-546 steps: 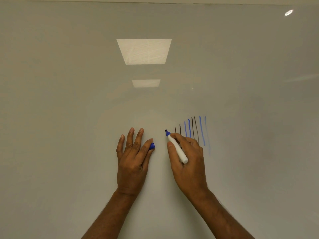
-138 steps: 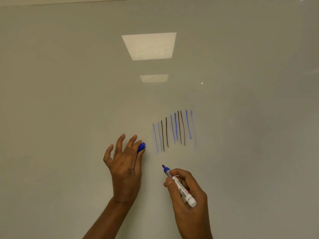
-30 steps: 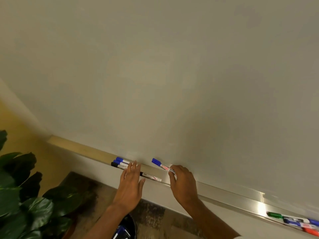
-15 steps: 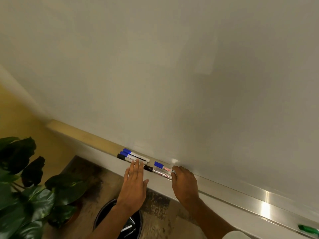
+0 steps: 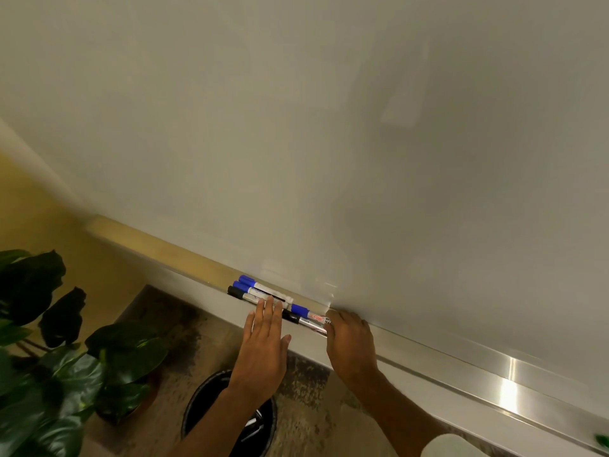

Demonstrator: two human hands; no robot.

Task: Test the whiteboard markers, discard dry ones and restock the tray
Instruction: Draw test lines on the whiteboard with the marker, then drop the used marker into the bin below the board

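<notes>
Markers (image 5: 260, 290) are gathering in the tray (image 5: 461, 367) under the whiteboard (image 5: 329, 127): the blue marker (image 5: 308, 314), uncapped seconds ago and raised above the tray a moment back, is now lying capped beside a black marker (image 5: 296, 319), just right of three others. On its rear end the right hand (image 5: 351, 341) is still curling its fingers, while the left hand (image 5: 265, 341) is lying flat, fingers straight, holding nothing, fingertips touching the row. Judgement: this marker is passing its test and being restocked, release is remaining, and the bin (image 5: 201, 400) on the near floor is waiting for dry ones
</notes>
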